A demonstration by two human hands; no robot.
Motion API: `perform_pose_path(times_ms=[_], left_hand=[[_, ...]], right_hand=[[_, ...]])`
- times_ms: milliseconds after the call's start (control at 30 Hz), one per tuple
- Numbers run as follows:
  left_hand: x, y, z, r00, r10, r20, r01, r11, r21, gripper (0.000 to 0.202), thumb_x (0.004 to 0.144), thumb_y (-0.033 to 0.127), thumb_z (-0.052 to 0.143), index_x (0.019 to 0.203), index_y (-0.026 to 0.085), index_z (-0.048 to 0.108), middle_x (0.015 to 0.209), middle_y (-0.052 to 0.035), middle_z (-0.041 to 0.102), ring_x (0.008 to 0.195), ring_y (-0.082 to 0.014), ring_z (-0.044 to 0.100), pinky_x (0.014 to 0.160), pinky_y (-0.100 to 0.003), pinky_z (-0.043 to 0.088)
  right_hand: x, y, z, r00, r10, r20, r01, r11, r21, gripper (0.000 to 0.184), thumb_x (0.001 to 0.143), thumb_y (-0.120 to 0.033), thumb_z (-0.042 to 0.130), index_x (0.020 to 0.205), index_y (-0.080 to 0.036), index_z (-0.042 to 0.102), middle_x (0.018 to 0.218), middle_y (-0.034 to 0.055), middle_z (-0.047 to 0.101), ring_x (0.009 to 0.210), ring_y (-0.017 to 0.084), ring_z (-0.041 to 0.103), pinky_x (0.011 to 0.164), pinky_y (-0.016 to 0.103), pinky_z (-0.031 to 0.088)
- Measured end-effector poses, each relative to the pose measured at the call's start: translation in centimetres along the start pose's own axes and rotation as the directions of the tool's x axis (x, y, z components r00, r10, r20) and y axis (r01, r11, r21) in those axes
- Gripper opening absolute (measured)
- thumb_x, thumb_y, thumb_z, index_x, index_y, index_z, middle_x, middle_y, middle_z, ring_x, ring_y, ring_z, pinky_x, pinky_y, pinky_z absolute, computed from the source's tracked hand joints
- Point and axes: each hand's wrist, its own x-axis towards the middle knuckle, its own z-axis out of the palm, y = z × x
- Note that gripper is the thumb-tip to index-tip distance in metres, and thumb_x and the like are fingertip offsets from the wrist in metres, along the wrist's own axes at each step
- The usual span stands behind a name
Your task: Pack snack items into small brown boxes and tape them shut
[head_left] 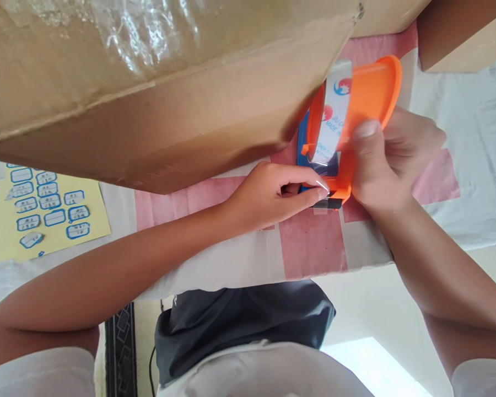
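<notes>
An orange tape dispenser [366, 91] with blue parts sits tilted beside the large cardboard box. Around its hub is a roll of clear tape [334, 118], whose white core carries printed letters. My right hand [391, 154] is closed around the dispenser's right side, thumb on the orange face, slightly blurred. At the dispenser's near end, my left hand [283, 190] pinches with thumb and index finger at the clear tape, next to the dark cutting edge [328, 204]. A short jagged tape strip shows below that edge. The left hand's other fingers are mostly hidden.
A large cardboard box [215, 121] with shiny tape on top fills the upper left. Another cardboard box [467, 38] stands at upper right. On the red-and-white cloth [314, 248], a yellow sheet [95, 209] bears several blue-bordered labels at left.
</notes>
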Motion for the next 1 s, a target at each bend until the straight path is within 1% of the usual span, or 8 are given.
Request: perform_pose_path(times_ms=[167,333,467,667,800,900,933,1000], left_hand=[[0.0,0.1,0.0,1.0,-0.02,0.001,0.02,1.0,-0.002,0.017,0.093,0.033,0.065,0.09,0.025,0.079,0.076,0.0003,0.07,0.06,-0.0108,0.055,0.053,-0.024,0.04],[0.0,0.2,0.1,0.999,-0.041,-0.003,0.041,0.999,0.003,0.02,0.093,0.038,0.065,0.086,0.023,0.078,0.08,-0.0017,0.072,0.063,-0.0124,0.057,0.055,-0.025,0.042],[0.1,0.2,0.1,0.999,-0.034,-0.007,0.034,0.999,-0.004,0.019,0.092,0.037,0.065,0.089,0.022,0.078,0.079,-0.0019,0.072,0.065,-0.0126,0.058,0.056,-0.025,0.042],[0.1,0.2,0.0,0.999,-0.043,0.0,0.043,0.999,-0.009,0.019,0.092,0.036,0.065,0.088,0.023,0.079,0.072,-0.0005,0.068,0.063,-0.0124,0.055,0.056,-0.026,0.04],[0.1,0.3,0.0,0.996,-0.036,-0.078,0.035,0.999,-0.007,0.02,0.092,0.037,0.067,0.087,0.023,0.08,0.058,0.0027,0.054,0.056,-0.0108,0.045,0.054,-0.027,0.035],[0.1,0.7,-0.1,0.981,-0.048,-0.188,0.039,0.998,-0.053,0.021,0.092,0.038,0.067,0.088,0.023,0.081,0.06,0.0017,0.055,0.06,-0.0119,0.047,0.054,-0.027,0.034],[0.2,0.8,-0.1,0.979,-0.062,-0.193,0.049,0.996,-0.071,0.02,0.091,0.037,0.067,0.087,0.022,0.081,0.062,0.0009,0.058,0.061,-0.0122,0.048,0.054,-0.027,0.034],[0.3,1.2,-0.4,0.985,-0.103,-0.139,0.089,0.991,-0.097,0.019,0.089,0.034,0.068,0.083,0.021,0.08,0.063,0.0002,0.059,0.06,-0.0117,0.047,0.053,-0.027,0.033]], right_hand=[[0.1,0.0,0.1,1.0,-0.008,-0.009,0.008,1.0,0.021,0.043,0.101,-0.038,0.052,0.063,-0.02,0.047,0.057,-0.0018,0.041,0.053,0.011,0.039,0.052,0.03,0.028],[0.2,0.1,0.2,1.0,-0.006,-0.03,0.007,0.999,0.032,0.044,0.1,-0.038,0.054,0.061,-0.02,0.047,0.055,-0.0021,0.041,0.052,0.011,0.038,0.052,0.03,0.03],[0.1,0.0,0.1,0.999,-0.007,-0.039,0.007,1.0,0.003,0.045,0.1,-0.041,0.054,0.061,-0.021,0.05,0.054,-0.0023,0.042,0.05,0.011,0.039,0.051,0.03,0.032],[-0.2,-0.2,-0.2,0.99,0.143,-0.01,-0.143,0.98,-0.136,0.052,0.098,-0.063,0.048,0.06,-0.027,0.054,0.056,0.0004,0.049,0.054,0.018,0.046,0.052,0.035,0.035],[0.0,0.1,0.0,0.996,0.091,-0.015,-0.092,0.985,-0.144,0.051,0.1,-0.059,0.047,0.062,-0.026,0.053,0.056,0.0003,0.047,0.054,0.017,0.042,0.054,0.036,0.034],[0.4,0.7,0.1,0.992,0.122,-0.033,-0.126,0.978,-0.164,0.05,0.099,-0.061,0.049,0.063,-0.026,0.051,0.058,0.0001,0.046,0.055,0.017,0.04,0.055,0.036,0.032],[0.5,0.9,0.1,0.99,0.136,-0.043,-0.141,0.976,-0.164,0.051,0.099,-0.062,0.049,0.062,-0.026,0.049,0.058,-0.0001,0.044,0.055,0.017,0.039,0.055,0.036,0.031],[0.5,1.1,0.1,0.987,0.145,-0.074,-0.155,0.977,-0.15,0.054,0.099,-0.063,0.049,0.06,-0.025,0.045,0.057,-0.0011,0.038,0.054,0.015,0.036,0.054,0.035,0.029]])
